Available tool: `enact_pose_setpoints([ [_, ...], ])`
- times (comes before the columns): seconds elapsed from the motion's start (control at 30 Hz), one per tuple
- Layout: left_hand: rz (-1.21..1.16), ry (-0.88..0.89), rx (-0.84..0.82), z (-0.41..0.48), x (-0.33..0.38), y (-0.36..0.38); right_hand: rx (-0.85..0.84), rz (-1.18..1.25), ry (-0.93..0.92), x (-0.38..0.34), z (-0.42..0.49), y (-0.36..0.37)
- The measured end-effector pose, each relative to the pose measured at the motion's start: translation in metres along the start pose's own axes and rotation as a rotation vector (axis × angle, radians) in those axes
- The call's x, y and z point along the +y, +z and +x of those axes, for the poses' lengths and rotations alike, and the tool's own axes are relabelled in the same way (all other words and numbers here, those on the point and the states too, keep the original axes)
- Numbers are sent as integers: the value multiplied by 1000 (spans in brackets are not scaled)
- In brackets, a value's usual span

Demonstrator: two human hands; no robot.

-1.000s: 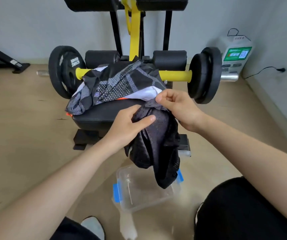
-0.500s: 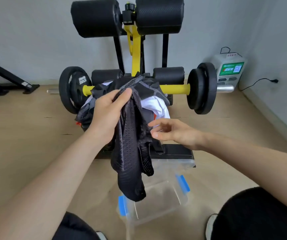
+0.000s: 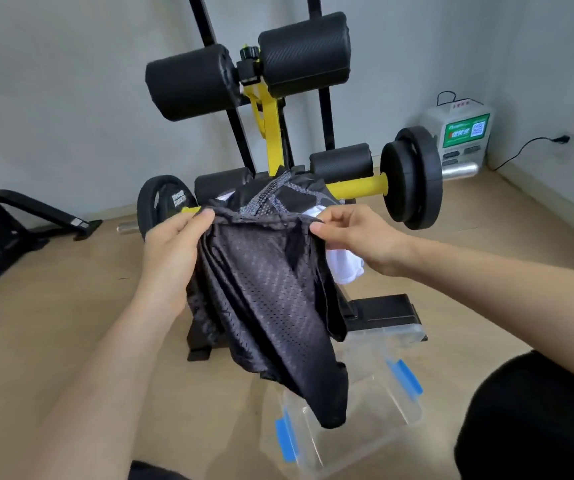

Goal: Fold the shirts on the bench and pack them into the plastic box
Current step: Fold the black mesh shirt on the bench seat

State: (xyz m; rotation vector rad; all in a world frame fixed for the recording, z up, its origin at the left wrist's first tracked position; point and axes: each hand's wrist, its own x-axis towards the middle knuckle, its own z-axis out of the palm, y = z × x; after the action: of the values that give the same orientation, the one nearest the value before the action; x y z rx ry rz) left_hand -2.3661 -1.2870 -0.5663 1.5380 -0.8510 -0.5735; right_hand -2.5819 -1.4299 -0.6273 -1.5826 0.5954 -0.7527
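Clear plastic box [image 3: 375, 407]: on the wooden floor nearest the person, open top up, blue latches [image 3: 405, 377] on two opposite sides; the floor shows through its walls.
Black mesh shirt [image 3: 271, 306]: held in the air above the box, its top edge stretched between both hands and the rest hanging in folds. Its lowest tip hangs over the box's near left part; I cannot tell whether it touches the rim.
Left hand [image 3: 171, 251]: grips the shirt's top left corner.
Right hand [image 3: 358, 237]: pinches the top right corner between thumb and forefinger.
Shirt pile: a black-and-grey patterned shirt [image 3: 278, 192] over a white shirt [image 3: 344, 268], heaped on the bench behind the held shirt.
Bench [image 3: 382, 313]: black base just beside the box's far end.
Barbell [image 3: 358, 187]: yellow bar with black plates, behind the pile.
White device [image 3: 462, 136]: green label, against the far wall.
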Motion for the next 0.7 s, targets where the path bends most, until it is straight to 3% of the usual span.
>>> enact_pose_setpoints([
  [0.17, 336, -119, -164, 0, -24, 8, 18, 11, -20, -11, 1, -12],
  [0.27, 325, -10, -257, -6, -26, 22, -31, -87, -69, -15, 1, -8],
  [0.43, 268, 123, -562, -17, -32, 53, -127, -123, -96, -20, -5, 4],
  [0.6, 227, 207, -417, -15, -35, 64, -69, -136, -76, -17, -5, 0],
  [0.7, 93, 194, -362, -9, -31, 57, -174, -175, 32, -11, -8, -11],
])
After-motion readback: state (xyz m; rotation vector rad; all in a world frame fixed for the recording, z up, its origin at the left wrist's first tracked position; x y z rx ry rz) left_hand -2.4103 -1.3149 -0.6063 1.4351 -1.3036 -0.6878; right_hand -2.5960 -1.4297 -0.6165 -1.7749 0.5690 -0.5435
